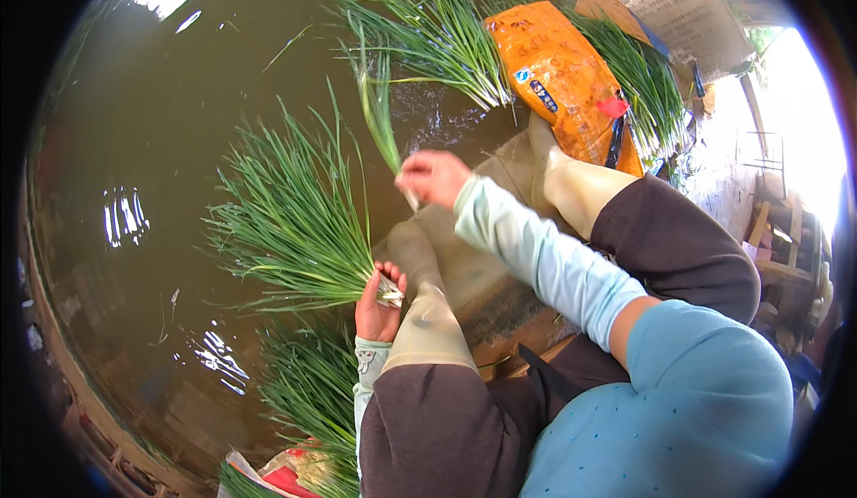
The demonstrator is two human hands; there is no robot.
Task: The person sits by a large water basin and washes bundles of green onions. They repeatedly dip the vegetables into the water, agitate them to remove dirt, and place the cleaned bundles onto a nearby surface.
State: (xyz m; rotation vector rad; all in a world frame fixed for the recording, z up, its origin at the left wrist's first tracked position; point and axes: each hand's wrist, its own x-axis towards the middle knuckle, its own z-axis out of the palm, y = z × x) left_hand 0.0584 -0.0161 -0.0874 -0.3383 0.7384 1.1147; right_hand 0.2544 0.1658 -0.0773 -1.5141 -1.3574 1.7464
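Observation:
A spread bunch of green onions (308,210) with long green leaves has its white ends held in my left hand (379,304), over the brown water beside my lower leg. My right hand (435,178) grips a smaller, thin bunch of green onions (376,110) near its white ends, above the water and between my knees. Its leaves point away from me. Farther off, a loose pile of green onions (445,36) lies in the water with white ends towards me.
An orange printed plastic sack (559,69) lies by my right foot, with more green onions (643,90) behind it. A pale printed sack (689,16) is at the upper right. Another green onion pile (311,377) lies at my left, near a red and white bag (288,474). Wooden pieces (780,243) stand at right.

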